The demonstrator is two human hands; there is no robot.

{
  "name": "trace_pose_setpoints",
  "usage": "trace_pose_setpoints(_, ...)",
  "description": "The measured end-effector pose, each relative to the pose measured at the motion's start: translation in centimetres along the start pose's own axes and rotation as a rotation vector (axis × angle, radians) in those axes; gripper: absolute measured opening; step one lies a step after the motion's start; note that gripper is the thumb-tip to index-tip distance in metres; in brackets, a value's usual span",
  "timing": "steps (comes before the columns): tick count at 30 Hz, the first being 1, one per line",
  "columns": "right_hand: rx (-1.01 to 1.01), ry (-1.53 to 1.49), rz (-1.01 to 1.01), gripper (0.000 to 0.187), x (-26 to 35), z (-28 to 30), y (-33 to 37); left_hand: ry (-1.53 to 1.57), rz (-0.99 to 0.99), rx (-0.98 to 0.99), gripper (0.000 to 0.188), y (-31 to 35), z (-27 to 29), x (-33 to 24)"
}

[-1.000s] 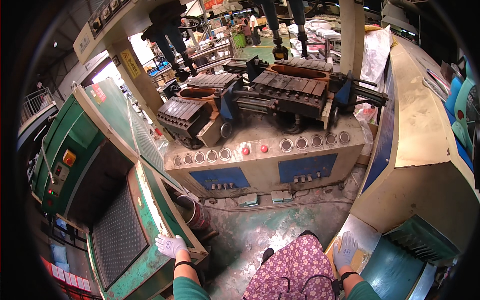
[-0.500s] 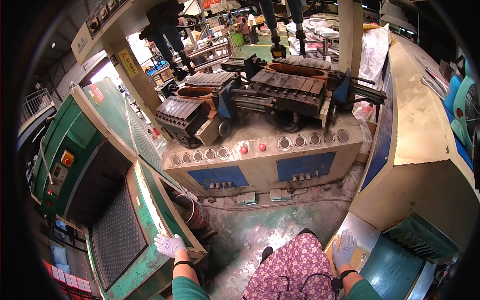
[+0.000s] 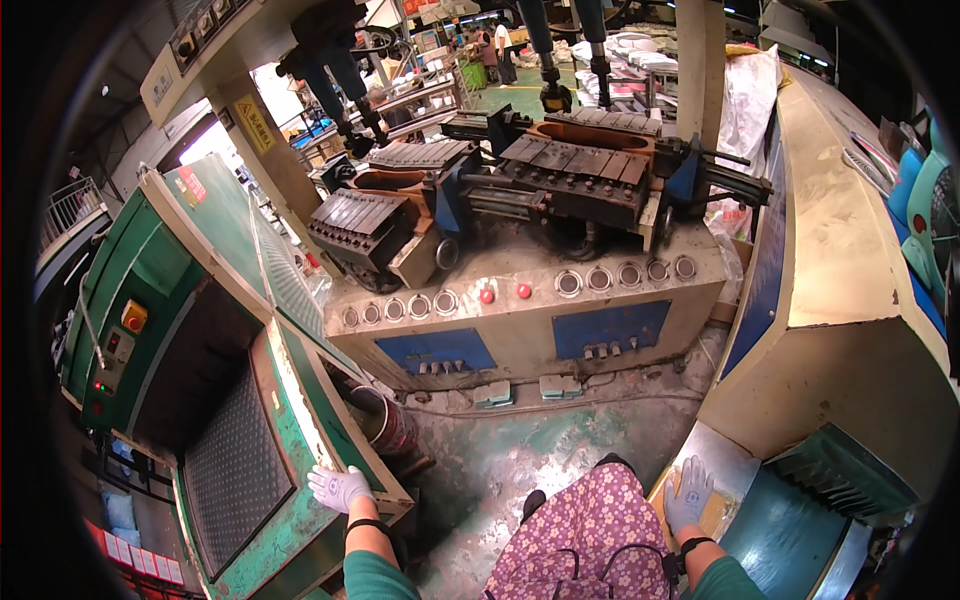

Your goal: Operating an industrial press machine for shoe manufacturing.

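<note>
My left hand, in a pale glove, lies with its fingers stretched on the edge of the green machine at the left. On the right, my right hand, gloved alike, rests flat with fingers spread on a brown patch of the metal ledge beside the beige machine. Neither hand holds anything. Between my arms hangs a purple flowered apron. A black perforated bed fills the green machine's opening, left of my left hand.
Ahead stands a beige press with metal clamps, dials and two red buttons. Two pale green foot pedals sit on the floor before it. A bucket stands by the green machine. A teal chute lies right of my right hand.
</note>
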State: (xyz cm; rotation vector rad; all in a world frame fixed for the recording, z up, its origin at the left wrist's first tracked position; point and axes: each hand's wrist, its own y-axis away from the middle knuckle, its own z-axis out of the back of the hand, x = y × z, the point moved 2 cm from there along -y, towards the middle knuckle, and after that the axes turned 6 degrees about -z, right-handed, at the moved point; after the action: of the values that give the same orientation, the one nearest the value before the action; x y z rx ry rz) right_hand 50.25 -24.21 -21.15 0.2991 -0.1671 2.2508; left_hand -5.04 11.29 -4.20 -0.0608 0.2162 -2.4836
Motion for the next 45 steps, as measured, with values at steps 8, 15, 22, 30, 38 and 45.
trace_pose_setpoints(8, -0.025, -0.025, 0.006, 0.065, 0.2, 0.3, 0.0, 0.005, 0.001, -0.011, 0.088, 0.2, 0.2, 0.1)
trace_pose_setpoints(15, -0.003, -0.023, -0.014, 0.067, 0.2, 0.2, -0.1, 0.001, 0.018, -0.003, 0.088, 0.0, 0.2, -0.1)
trace_pose_setpoints(22, 0.009, -0.011, -0.018, 0.067, 0.1, 0.0, -0.2, 0.002, 0.006, -0.005, 0.088, 0.0, 0.1, -0.2)
trace_pose_setpoints(30, 0.008, -0.027, -0.014, 0.066, 0.3, 0.3, -0.1, -0.009, 0.011, -0.029, 0.089, -0.4, -0.7, 0.2)
trace_pose_setpoints(38, -0.025, -0.016, 0.001, 0.066, 0.2, 0.0, -0.2, -0.008, 0.005, -0.015, 0.088, -0.4, -0.6, 0.4)
trace_pose_setpoints(45, -0.024, -0.013, 0.0, 0.067, 0.0, -0.2, -0.1, -0.015, 0.011, 0.01, 0.089, 0.0, 0.1, -0.2)
